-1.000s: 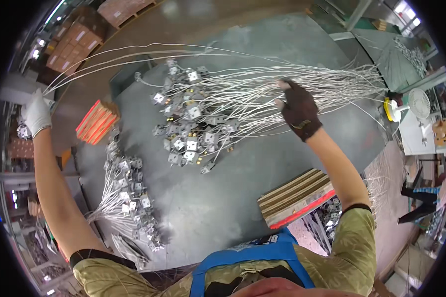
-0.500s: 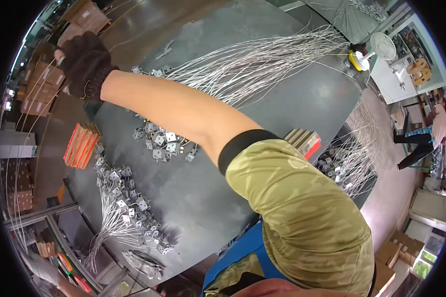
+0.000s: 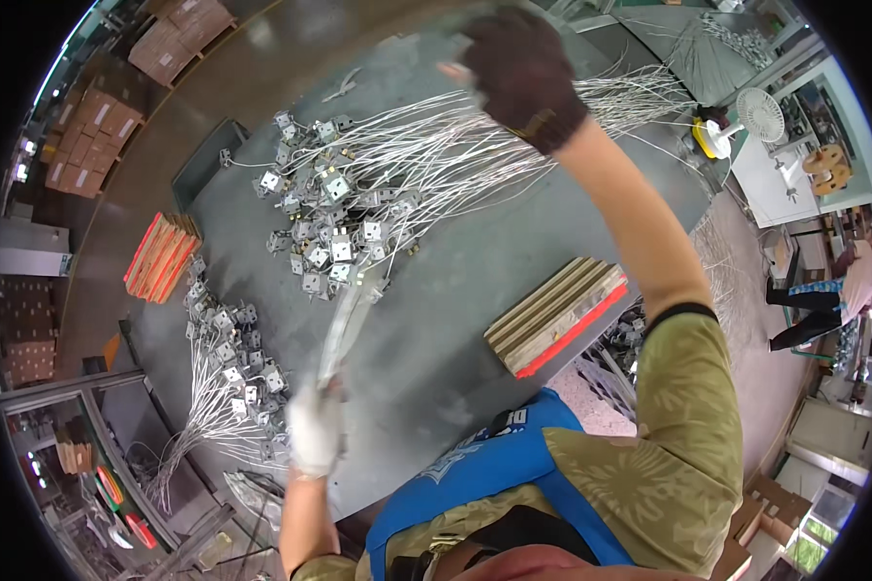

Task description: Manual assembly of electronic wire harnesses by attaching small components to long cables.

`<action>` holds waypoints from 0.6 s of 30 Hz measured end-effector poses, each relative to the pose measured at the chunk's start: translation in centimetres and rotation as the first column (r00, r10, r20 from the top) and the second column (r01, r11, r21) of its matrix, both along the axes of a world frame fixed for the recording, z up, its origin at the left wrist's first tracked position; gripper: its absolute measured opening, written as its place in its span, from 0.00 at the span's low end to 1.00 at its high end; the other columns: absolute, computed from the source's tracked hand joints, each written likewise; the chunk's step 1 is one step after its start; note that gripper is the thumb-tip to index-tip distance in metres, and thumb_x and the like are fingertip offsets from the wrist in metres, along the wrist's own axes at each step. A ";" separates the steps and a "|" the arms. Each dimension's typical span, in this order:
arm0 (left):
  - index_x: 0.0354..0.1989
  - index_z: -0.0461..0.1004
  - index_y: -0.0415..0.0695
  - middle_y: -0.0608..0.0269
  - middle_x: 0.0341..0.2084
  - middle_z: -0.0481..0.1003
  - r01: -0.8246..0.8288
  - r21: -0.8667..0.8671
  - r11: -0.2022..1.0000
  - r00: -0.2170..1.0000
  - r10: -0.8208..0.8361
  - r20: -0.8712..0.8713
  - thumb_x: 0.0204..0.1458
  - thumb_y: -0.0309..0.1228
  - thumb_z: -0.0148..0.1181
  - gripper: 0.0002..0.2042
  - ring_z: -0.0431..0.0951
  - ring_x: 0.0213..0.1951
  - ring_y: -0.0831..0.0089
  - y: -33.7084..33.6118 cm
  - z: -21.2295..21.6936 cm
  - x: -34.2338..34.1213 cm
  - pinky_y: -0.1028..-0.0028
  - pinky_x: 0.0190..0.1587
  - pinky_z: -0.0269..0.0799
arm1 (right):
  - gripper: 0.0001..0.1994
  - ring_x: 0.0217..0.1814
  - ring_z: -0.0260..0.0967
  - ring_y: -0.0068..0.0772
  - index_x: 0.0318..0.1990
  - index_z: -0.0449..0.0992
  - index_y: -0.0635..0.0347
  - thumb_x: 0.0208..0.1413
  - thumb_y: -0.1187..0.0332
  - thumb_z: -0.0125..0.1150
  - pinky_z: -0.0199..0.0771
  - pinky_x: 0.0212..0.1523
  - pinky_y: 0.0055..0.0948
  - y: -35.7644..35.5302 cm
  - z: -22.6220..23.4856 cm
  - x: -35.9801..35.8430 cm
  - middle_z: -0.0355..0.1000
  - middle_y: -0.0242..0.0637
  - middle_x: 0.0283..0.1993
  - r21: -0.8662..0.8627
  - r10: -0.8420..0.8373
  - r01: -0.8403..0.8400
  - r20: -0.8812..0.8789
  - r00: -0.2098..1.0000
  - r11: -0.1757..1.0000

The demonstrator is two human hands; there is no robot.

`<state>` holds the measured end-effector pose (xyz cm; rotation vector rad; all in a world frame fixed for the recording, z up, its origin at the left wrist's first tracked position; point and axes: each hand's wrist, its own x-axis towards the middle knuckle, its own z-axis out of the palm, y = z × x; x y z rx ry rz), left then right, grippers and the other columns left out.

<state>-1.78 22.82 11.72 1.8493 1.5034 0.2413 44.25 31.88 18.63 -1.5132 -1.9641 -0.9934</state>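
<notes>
Grey table (image 3: 455, 290) fills the workshop view, its wire bundles with square metal fittings (image 3: 344, 218) heaped toward 11 o'clock. Sorting seems under way: the white-gloved left hand (image 3: 315, 431) at 7 o'clock is closed on a blurred wire bunch (image 3: 349, 324), while the dark-gloved right hand (image 3: 523, 73) at 12 o'clock grips loose wire ends (image 3: 610, 97). Next, I judge, comes a steady pull to free them.

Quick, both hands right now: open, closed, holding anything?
Left hand: closed on a blurred bundle of wires.
Right hand: on the far wire pile; grip cannot be told.

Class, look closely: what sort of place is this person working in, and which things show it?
Most likely a small factory or assembly workshop: a grey worktable heaped with wire parts, stacked cardboard boxes along the floor, and gloved hands.
</notes>
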 end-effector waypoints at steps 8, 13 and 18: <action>0.53 0.73 0.41 0.47 0.38 0.80 0.436 0.078 0.897 0.899 -0.430 -0.082 0.58 0.31 0.61 0.16 0.81 0.38 0.47 -2.8 -12.4 9.6 0.54 0.41 0.77 | 0.06 0.48 0.76 0.38 0.32 0.83 0.48 0.49 0.66 0.61 0.71 0.56 0.39 -7.9 -16.9 11.5 0.80 0.37 0.39 -0.676 -0.537 0.563 0.283 0.794 0.475; 0.53 0.74 0.43 0.48 0.37 0.78 0.509 0.047 0.860 0.861 -0.506 -0.051 0.56 0.30 0.62 0.16 0.79 0.40 0.47 -0.3 -13.6 9.7 0.54 0.43 0.74 | 0.09 0.56 0.76 0.42 0.38 0.83 0.55 0.53 0.66 0.60 0.72 0.60 0.41 -9.0 -20.5 13.4 0.80 0.42 0.48 -0.822 -0.477 0.515 0.360 0.802 0.244; 0.51 0.74 0.45 0.52 0.34 0.77 0.615 -0.004 0.789 0.778 -0.607 -0.160 0.55 0.31 0.63 0.16 0.78 0.40 0.50 1.7 -13.6 9.9 0.55 0.44 0.74 | 0.14 0.57 0.75 0.51 0.46 0.80 0.61 0.54 0.67 0.56 0.74 0.59 0.42 -7.2 -19.2 21.0 0.78 0.49 0.50 -0.972 -0.657 -0.163 -0.234 0.717 0.168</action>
